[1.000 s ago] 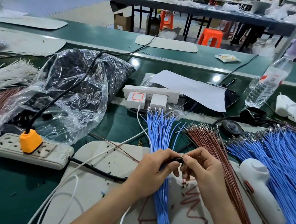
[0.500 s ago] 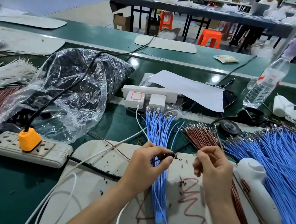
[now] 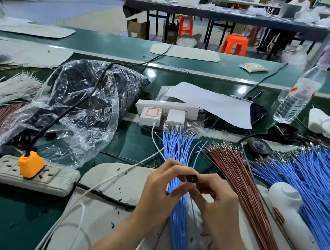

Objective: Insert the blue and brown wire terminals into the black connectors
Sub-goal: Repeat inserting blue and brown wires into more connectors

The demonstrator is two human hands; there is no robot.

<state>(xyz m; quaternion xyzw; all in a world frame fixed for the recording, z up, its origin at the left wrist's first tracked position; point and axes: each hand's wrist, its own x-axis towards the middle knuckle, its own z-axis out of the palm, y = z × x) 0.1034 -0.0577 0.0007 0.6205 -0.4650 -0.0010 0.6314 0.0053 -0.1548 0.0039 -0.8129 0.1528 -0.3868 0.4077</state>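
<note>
A small black connector (image 3: pixel 191 177) is pinched between the fingertips of my left hand (image 3: pixel 163 189) and my right hand (image 3: pixel 216 200), above the white work mat (image 3: pixel 108 206). Under my hands lies a bundle of blue wires (image 3: pixel 180 146), its metal terminals pointing away from me. To its right a bundle of brown wires (image 3: pixel 244 180) fans out the same way. Whether my right hand also holds a wire, I cannot tell; its fingers hide that.
A clear plastic bag (image 3: pixel 80 107) of black connectors sits at the left. A power strip (image 3: pixel 30 175) with an orange plug lies in front of it. A big heap of blue wires (image 3: pixel 321 184), a white tool (image 3: pixel 290 216), black tape roll (image 3: pixel 259 147) and water bottle (image 3: pixel 299 92) stand right.
My right hand, which had moved apart toward the brown wires, has come back to my left hand. Both now meet at the black connector.
</note>
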